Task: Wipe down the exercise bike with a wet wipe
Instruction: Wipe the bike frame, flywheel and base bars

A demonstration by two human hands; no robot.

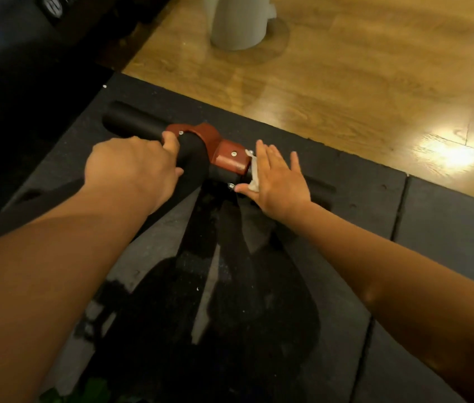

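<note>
1. We start at the right fingers [267, 158]: straight, close together and laid flat, they press down on the wet wipe [254, 177] and are not wrapped round it.
2. That wet wipe, white and crumpled, sits on the exercise bike [195, 161], touching the right end of the red clamp [230, 159].
3. Moving out, the right hand [279, 181] covers the bar just right of the red clamp, its thumb tip at the wipe's lower edge.
4. Over to the left fingers [172, 141]: they curl tightly round the black bar [134, 123], right against the left side of the red clamp.
5. The left hand [131, 167] grips there knuckles up, and the black bar runs on leftward from the clamp to a rounded end.
6. Below the red clamp we see a dark mat [360, 228] crossed by shadows.
7. Beyond the red clamp lies a wooden floor [360, 82], and well apart from the clamp stands a white cylinder [238, 24].
</note>
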